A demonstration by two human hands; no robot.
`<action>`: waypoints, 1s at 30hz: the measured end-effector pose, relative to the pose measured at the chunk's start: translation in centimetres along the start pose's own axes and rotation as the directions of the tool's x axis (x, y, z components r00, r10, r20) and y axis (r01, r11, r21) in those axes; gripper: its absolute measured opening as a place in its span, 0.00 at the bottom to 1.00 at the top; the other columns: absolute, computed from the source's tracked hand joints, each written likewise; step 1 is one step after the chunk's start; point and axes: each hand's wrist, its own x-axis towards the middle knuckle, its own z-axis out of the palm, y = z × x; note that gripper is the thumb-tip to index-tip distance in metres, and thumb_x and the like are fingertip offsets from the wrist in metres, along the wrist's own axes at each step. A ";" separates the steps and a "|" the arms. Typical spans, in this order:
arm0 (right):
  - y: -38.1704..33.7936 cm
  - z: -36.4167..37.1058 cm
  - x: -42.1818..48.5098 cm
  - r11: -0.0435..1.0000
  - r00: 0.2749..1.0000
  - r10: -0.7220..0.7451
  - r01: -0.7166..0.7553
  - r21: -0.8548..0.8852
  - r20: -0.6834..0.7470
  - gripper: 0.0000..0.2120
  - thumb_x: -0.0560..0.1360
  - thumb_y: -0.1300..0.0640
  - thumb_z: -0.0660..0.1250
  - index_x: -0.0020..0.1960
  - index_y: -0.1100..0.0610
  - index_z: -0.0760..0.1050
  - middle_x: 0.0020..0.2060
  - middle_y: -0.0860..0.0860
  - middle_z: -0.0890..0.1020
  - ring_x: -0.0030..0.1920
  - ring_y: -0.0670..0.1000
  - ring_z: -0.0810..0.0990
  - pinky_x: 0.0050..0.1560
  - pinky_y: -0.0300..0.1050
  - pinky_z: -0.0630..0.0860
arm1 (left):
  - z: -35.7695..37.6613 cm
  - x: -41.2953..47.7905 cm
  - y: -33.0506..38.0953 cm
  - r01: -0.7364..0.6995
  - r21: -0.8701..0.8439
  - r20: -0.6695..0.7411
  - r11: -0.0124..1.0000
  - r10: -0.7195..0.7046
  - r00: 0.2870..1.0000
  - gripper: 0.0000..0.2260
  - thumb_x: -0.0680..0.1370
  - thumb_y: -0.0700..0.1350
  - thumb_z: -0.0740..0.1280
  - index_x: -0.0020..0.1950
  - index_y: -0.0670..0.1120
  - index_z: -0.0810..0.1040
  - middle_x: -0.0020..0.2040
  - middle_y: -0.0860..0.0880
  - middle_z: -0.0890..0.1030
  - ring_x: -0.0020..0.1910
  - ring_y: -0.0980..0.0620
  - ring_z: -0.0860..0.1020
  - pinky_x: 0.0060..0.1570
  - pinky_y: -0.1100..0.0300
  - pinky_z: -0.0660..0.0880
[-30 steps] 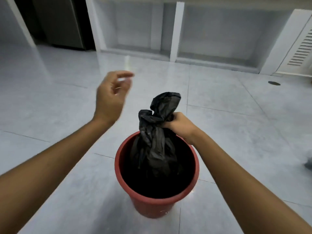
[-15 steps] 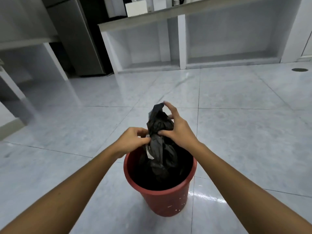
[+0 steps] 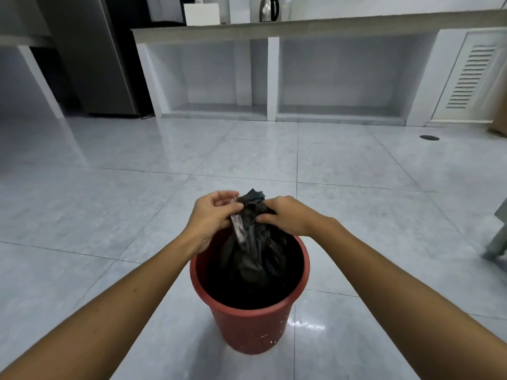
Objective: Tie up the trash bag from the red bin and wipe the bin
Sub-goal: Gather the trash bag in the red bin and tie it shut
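Observation:
A red plastic bin [image 3: 248, 329] stands on the tiled floor in the lower middle of the head view. A black trash bag [image 3: 253, 256] sits inside it, its top bunched into a neck that rises above the rim. My left hand [image 3: 212, 215] pinches the neck from the left, with a pale strip of plastic [image 3: 238, 227] hanging under its fingers. My right hand [image 3: 285, 215] grips the neck from the right. Both hands touch the bag just above the bin's rim. The bag's lower part is lost in the bin's dark inside.
Glossy grey floor tiles [image 3: 109, 215] lie all around the bin. A white counter with open niches [image 3: 274, 78] runs along the back, with a kettle [image 3: 269, 8] and a white box [image 3: 201, 13] on top. A grey fridge [image 3: 101, 56] stands at the back left. A grey object [image 3: 498, 234] is at the right edge.
My left hand came down from the air onto the bag's neck and now pinches it with a pale strip. The view tilted up, showing more of the counter.

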 end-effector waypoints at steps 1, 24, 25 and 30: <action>-0.2 0.1 0.1 1.000 1.000 0.016 -0.016 0.006 -0.005 0.14 0.79 0.52 0.62 0.56 0.61 0.76 0.51 0.57 0.81 0.52 0.56 0.77 0.49 0.46 0.72 | -0.4 0.3 0.4 -0.090 0.128 -0.077 0.988 0.100 0.992 0.11 0.71 0.33 0.69 0.42 0.50 0.79 0.40 0.50 0.82 0.37 0.54 0.81 0.36 0.62 0.79; 0.5 -1.0 1.0 0.670 0.993 0.120 -0.084 0.737 0.005 0.05 0.74 0.58 0.67 0.41 0.50 0.79 0.44 0.47 0.82 0.50 0.48 0.79 0.52 0.43 0.72 | 0.0 -1.7 0.3 -0.217 0.581 0.257 0.784 0.076 0.963 0.10 0.69 0.46 0.73 0.49 0.50 0.79 0.42 0.51 0.84 0.43 0.56 0.82 0.43 0.62 0.77; 0.9 -1.6 1.0 0.658 0.983 0.174 -0.069 0.750 -0.063 0.07 0.75 0.60 0.64 0.44 0.50 0.78 0.49 0.47 0.80 0.54 0.49 0.76 0.54 0.45 0.70 | -0.1 -1.6 0.4 -0.214 0.559 0.291 0.801 0.052 0.955 0.09 0.70 0.45 0.73 0.49 0.49 0.79 0.43 0.49 0.85 0.44 0.53 0.83 0.47 0.57 0.78; 1.8 -0.9 0.3 0.852 0.998 -0.043 0.012 0.524 0.048 0.28 0.74 0.74 0.57 0.68 0.50 0.71 0.66 0.47 0.75 0.66 0.46 0.70 0.64 0.43 0.68 | -0.4 -2.1 1.0 -0.204 0.416 0.427 0.886 0.008 0.904 0.12 0.70 0.41 0.73 0.52 0.50 0.80 0.47 0.48 0.85 0.48 0.52 0.84 0.53 0.56 0.78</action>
